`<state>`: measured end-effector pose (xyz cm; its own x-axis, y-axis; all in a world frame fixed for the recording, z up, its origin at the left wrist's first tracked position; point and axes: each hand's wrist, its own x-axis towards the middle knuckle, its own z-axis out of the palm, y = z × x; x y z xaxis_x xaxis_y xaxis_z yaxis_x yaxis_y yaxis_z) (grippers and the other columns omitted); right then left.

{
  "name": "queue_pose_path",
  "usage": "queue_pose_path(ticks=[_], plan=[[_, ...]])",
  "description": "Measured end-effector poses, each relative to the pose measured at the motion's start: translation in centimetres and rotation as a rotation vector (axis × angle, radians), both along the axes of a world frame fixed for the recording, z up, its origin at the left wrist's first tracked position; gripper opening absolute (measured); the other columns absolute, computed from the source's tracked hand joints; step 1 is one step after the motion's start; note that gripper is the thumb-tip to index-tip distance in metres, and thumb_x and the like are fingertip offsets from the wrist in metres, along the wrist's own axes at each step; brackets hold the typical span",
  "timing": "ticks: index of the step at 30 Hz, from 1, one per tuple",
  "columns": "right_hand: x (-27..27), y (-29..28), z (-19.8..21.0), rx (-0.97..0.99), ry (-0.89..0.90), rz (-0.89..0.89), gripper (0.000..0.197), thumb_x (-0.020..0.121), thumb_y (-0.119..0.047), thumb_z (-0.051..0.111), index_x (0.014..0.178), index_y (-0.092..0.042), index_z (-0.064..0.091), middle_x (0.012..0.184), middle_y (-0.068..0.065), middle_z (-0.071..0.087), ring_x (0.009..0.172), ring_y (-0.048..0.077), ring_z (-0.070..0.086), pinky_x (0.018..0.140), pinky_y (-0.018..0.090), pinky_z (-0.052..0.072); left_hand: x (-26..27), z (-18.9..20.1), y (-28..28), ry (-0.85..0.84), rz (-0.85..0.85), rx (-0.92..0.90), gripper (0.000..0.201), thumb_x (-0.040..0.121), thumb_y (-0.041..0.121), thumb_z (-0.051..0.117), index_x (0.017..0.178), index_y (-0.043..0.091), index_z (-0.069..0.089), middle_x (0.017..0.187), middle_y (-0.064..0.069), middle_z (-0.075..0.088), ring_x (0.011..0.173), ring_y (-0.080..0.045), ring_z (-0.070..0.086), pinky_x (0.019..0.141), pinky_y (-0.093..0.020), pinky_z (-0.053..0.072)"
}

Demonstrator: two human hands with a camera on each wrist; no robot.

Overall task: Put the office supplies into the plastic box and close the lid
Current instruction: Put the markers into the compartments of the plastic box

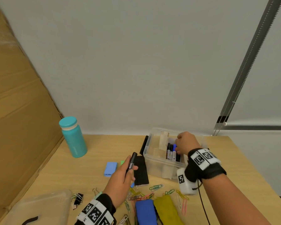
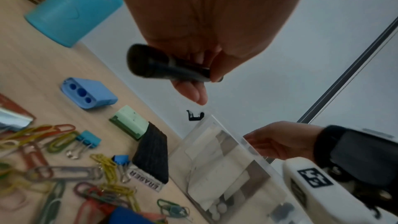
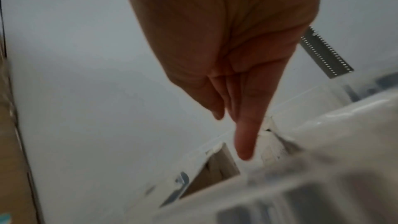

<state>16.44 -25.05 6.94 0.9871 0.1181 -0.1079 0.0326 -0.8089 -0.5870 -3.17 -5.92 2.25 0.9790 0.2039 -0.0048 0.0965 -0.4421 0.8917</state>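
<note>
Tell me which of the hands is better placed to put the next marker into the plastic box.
Left. The left hand already holds a black marker beside the plastic box. The right hand holds nothing; its straight fingers are inside the box at the markers.

The right hand (image 1: 186, 142) is covering the upper ends of the markers (image 1: 172, 151) standing in the plastic box (image 1: 154, 161), and in the right wrist view the box is blurring so badly that its contents are not showing at all. The left hand (image 1: 122, 176) is hiding the lower half of the black marker (image 1: 132, 161) it is gripping. The lid (image 1: 39, 207), the blue eraser (image 1: 145, 211) and the yellow eraser (image 1: 166, 210) are running off the head view's bottom edge.
</note>
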Motion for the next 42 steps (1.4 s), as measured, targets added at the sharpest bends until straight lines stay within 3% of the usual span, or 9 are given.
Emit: queue_pose_path(ticks=[2,5,8,16,20,25,28,36,42], plan=[[-1.4,-2.4,-0.8,0.160,-0.155,-0.017,0.027,0.097,-0.015,0.046,0.120,-0.010,0.059,0.110,0.007,0.066,0.094,0.019,0.063,0.087,0.031,0.052,0.0,-0.1,-0.2,0.016,-0.022,-0.008,0.051,0.101,0.019,0.036,0.149,0.030,0.019,0.117,0.015,0.060,0.066,-0.003,0.057,0.066,-0.020,0.053],[-4.1,-5.8,-2.8,-0.038,-0.432,-0.045,0.038,0.096,-0.019,0.046,0.133,-0.011,0.049,0.134,0.006,0.053,0.124,0.021,0.047,0.102,0.031,0.039,0.7,0.7,-1.3,0.006,-0.064,-0.016,0.049,0.101,0.025,0.037,0.142,0.042,0.017,0.118,0.015,0.061,0.055,0.000,0.054,0.059,-0.019,0.051],[-5.1,-7.1,-5.2,-0.154,-0.263,-0.053,0.057,0.100,-0.026,0.034,0.150,-0.006,0.019,0.159,0.010,0.014,0.145,0.025,0.019,0.118,0.036,0.021,2.7,2.5,-3.7,-0.050,-0.128,0.092,0.047,0.101,0.027,0.035,0.139,0.049,0.018,0.131,0.008,0.055,0.081,0.006,0.055,0.078,-0.012,0.045],[-5.5,-6.6,-5.8,-0.126,-0.247,-0.099,0.059,0.100,-0.027,0.027,0.153,-0.011,0.007,0.161,0.001,0.000,0.135,0.023,0.038,0.099,0.032,0.042,13.2,4.6,-11.2,0.153,-0.268,0.572,0.067,0.094,0.008,0.043,0.151,0.018,0.009,0.150,-0.013,0.027,0.132,-0.028,0.037,0.109,-0.039,0.037],[-5.4,-6.6,-5.9,-0.155,-0.267,-0.090,0.060,0.099,-0.027,0.027,0.153,-0.011,0.006,0.161,0.001,0.000,0.134,0.022,0.039,0.096,0.030,0.043,16.2,3.7,-11.9,0.176,-0.259,0.740,0.049,0.092,0.001,0.043,0.140,0.003,0.033,0.141,-0.019,0.036,0.120,-0.037,0.047,0.101,-0.043,0.043],[-5.5,-6.6,-5.9,-0.169,-0.272,-0.097,0.060,0.099,-0.028,0.028,0.153,-0.012,0.007,0.161,0.000,0.000,0.132,0.022,0.041,0.091,0.032,0.046,17.8,2.7,-12.6,0.339,-0.333,0.804,0.055,0.092,0.000,0.044,0.144,-0.005,0.026,0.152,-0.021,0.020,0.131,-0.038,0.038,0.107,-0.042,0.039],[-5.6,-6.5,-5.8,-0.186,-0.263,-0.091,0.060,0.099,-0.028,0.028,0.153,-0.011,0.008,0.161,0.001,-0.001,0.132,0.023,0.041,0.090,0.032,0.047,17.9,3.0,-12.8,0.378,-0.385,0.839,0.042,0.093,0.001,0.045,0.134,-0.005,0.042,0.143,-0.023,0.036,0.124,-0.039,0.046,0.103,-0.042,0.042],[-5.7,-6.6,-5.6,-0.186,-0.248,-0.083,0.059,0.099,-0.027,0.027,0.153,-0.010,0.009,0.161,0.002,0.000,0.132,0.025,0.040,0.090,0.032,0.046,13.2,4.2,-9.6,-0.045,-0.418,0.776,0.056,0.088,-0.007,0.047,0.140,0.013,0.042,0.153,-0.001,0.031,0.137,-0.021,0.036,0.113,-0.037,0.034],[-5.6,-6.8,-5.6,-0.174,-0.242,-0.070,0.058,0.100,-0.027,0.029,0.152,-0.009,0.012,0.161,0.005,0.003,0.131,0.028,0.041,0.094,0.035,0.044,4.7,2.8,-4.6,-0.242,-0.295,0.698,0.035,0.095,0.015,0.043,0.127,0.027,0.053,0.136,0.013,0.044,0.125,-0.004,0.038,0.108,-0.024,0.037]])
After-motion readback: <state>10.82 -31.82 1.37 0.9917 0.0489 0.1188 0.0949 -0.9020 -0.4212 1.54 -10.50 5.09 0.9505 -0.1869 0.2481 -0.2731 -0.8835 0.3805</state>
